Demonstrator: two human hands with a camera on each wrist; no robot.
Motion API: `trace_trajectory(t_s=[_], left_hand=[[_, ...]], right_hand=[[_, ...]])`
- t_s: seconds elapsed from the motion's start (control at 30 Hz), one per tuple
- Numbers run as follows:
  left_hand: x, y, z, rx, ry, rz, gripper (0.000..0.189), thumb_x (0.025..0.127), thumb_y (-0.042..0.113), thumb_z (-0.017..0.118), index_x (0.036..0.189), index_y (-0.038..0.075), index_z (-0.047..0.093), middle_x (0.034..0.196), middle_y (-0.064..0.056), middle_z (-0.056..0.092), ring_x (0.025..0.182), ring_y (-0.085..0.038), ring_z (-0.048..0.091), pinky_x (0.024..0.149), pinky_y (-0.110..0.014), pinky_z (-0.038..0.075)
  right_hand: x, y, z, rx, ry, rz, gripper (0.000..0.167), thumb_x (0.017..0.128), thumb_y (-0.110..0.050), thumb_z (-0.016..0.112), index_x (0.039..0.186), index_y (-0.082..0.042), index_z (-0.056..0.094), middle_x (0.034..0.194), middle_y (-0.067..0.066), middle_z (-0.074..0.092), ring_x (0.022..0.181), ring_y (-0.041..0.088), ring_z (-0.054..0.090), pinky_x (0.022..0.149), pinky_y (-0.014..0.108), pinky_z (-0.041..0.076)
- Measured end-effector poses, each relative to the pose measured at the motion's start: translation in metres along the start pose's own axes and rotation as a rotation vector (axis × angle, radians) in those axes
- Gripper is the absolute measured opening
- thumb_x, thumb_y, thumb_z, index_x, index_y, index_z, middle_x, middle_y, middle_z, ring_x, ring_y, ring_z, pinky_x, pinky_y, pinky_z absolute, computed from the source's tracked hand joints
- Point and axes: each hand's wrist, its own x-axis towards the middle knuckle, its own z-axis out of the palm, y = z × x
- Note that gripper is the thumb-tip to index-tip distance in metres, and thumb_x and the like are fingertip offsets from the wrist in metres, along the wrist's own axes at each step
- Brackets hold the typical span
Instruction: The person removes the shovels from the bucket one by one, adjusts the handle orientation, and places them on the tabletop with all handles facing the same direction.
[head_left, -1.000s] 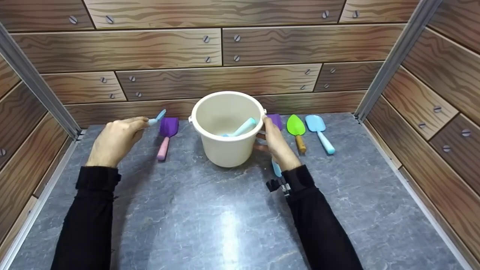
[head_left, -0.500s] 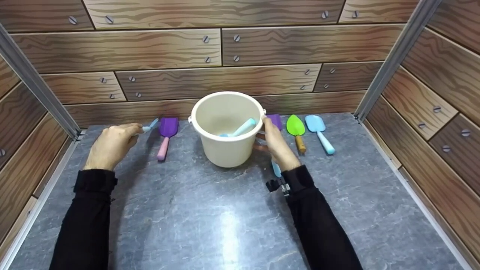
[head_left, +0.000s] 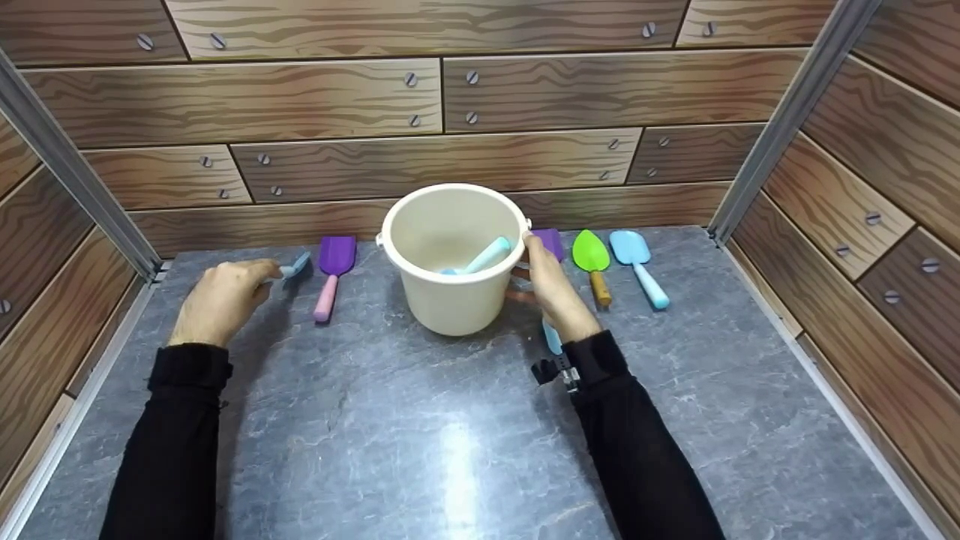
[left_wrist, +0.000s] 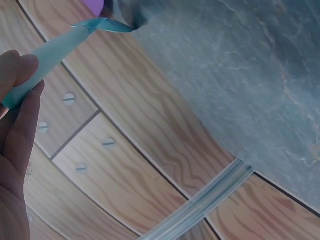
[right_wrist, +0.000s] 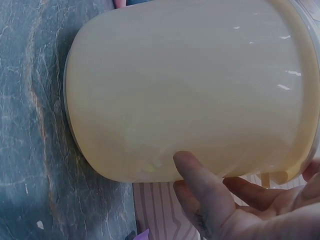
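My left hand (head_left: pixel 221 300) pinches the handle end of a light blue toy shovel (left_wrist: pixel 55 50) between thumb and fingers. In the head view its blade (head_left: pixel 298 264) points away to the right, low over the table. A cream bucket (head_left: pixel 457 304) stands upright in the middle; inside lies a shovel with a turquoise handle (head_left: pixel 489 255). My right hand (head_left: pixel 553 289) rests on the bucket's right side, thumb by the rim and fairly straight fingers (right_wrist: pixel 197 175) against the wall. Right of the left hand lies a purple shovel with a pink handle (head_left: pixel 327 298).
Right of the bucket lie a purple shovel (head_left: pixel 550 241), a green pointed trowel with a brown handle (head_left: pixel 592 251) and a light blue shovel (head_left: pixel 631 247). Another light blue piece (head_left: pixel 553 337) is partly hidden by the right wrist. Wood-patterned panels (head_left: pixel 540 90) wall the grey table (head_left: pixel 375 442).
My left hand has moved down and slightly left with the light blue shovel, its blade dropping toward the table. The right hand and bucket have stayed in place.
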Motion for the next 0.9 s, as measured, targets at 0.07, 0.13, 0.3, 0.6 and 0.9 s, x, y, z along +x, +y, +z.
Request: trace_trajectory(t_s=[0.07, 0.13, 0.3, 0.6, 0.9], left_hand=[[-0.002, -0.002, 0.001, 0.001, -0.004, -0.003, 0.030, 0.096, -0.016, 0.084, 0.121, 0.000, 0.085, 0.118, -0.022, 0.089, 0.105, -0.051, 0.086, 0.086, -0.068, 0.070], [-0.003, -0.003, 0.002, 0.001, -0.014, -0.008, 0.030, 0.096, -0.016, 0.082, 0.121, 0.000, 0.085, 0.118, -0.022, 0.089, 0.105, -0.052, 0.086, 0.087, -0.069, 0.069], [-0.002, -0.005, 0.004, 0.002, -0.071, -0.024, 0.028, 0.096, -0.016, 0.081, 0.120, -0.002, 0.085, 0.117, -0.024, 0.088, 0.106, -0.053, 0.085, 0.090, -0.070, 0.069], [-0.002, -0.007, 0.012, 0.015, -0.158, -0.048, 0.016, 0.099, -0.011, 0.082, 0.111, 0.000, 0.084, 0.109, -0.024, 0.087, 0.101, -0.055, 0.085, 0.088, -0.071, 0.069], [-0.003, -0.008, 0.019, 0.002, -0.239, -0.113, 0.022, 0.098, -0.009, 0.082, 0.118, 0.000, 0.085, 0.118, -0.027, 0.086, 0.110, -0.057, 0.083, 0.092, -0.073, 0.067]], right_hand=[[0.000, 0.000, 0.000, -0.002, -0.002, -0.002, 0.069, 0.124, -0.047, 0.027, 0.177, -0.007, 0.046, 0.175, 0.026, 0.048, 0.168, 0.050, 0.049, 0.132, 0.069, 0.053], [0.000, -0.001, 0.000, 0.000, -0.002, -0.003, 0.069, 0.124, -0.047, 0.027, 0.177, -0.007, 0.046, 0.175, 0.026, 0.049, 0.168, 0.050, 0.050, 0.132, 0.069, 0.053], [-0.001, -0.001, 0.000, 0.001, -0.004, -0.002, 0.069, 0.124, -0.048, 0.028, 0.178, -0.008, 0.046, 0.176, 0.026, 0.049, 0.168, 0.050, 0.050, 0.131, 0.068, 0.054], [-0.001, -0.001, -0.001, -0.006, -0.008, 0.001, 0.070, 0.125, -0.049, 0.027, 0.179, -0.008, 0.044, 0.178, 0.026, 0.048, 0.168, 0.051, 0.050, 0.132, 0.068, 0.053], [-0.002, -0.002, -0.001, -0.010, -0.009, 0.000, 0.070, 0.124, -0.049, 0.027, 0.177, -0.007, 0.046, 0.176, 0.026, 0.049, 0.167, 0.049, 0.051, 0.133, 0.069, 0.052]])
